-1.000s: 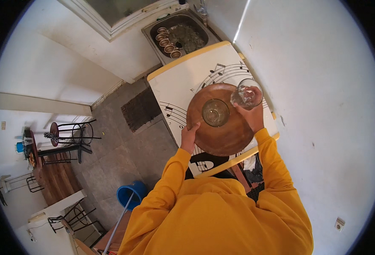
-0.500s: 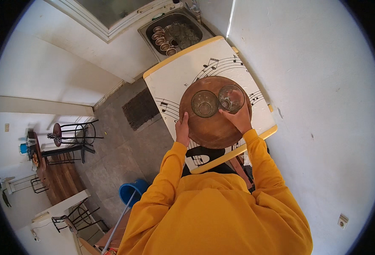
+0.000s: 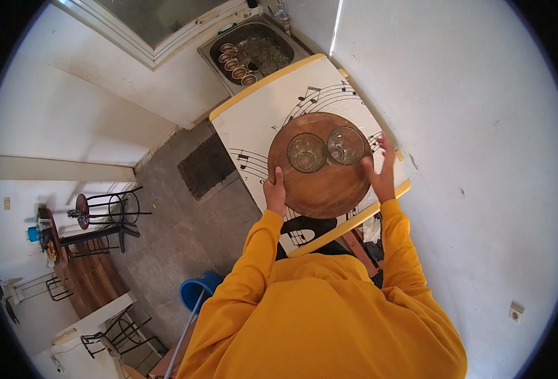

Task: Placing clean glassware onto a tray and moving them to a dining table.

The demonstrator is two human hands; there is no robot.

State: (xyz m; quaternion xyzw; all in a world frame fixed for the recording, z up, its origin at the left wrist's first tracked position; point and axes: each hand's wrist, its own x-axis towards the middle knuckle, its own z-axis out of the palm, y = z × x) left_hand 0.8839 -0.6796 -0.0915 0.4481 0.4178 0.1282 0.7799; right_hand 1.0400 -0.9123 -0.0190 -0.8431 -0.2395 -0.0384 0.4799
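Observation:
A round brown wooden tray is over the white table with a music-note pattern. Two clear glasses stand side by side on it: the left glass and the right glass. My left hand grips the tray's left rim, thumb on top and the other fingers mostly hidden. At the right rim, beside the right glass, my right hand is open with thumb and fingers apart, holding nothing.
Beyond the table's far edge is a metal sink with several cups along its left side. A white wall runs close on the right. A blue bucket with a pole stands on the floor at left, and a dark mat lies farther off.
My right hand has let go of the right glass and moved right, to the tray's edge, with its fingers spread. My left hand stays on the left rim.

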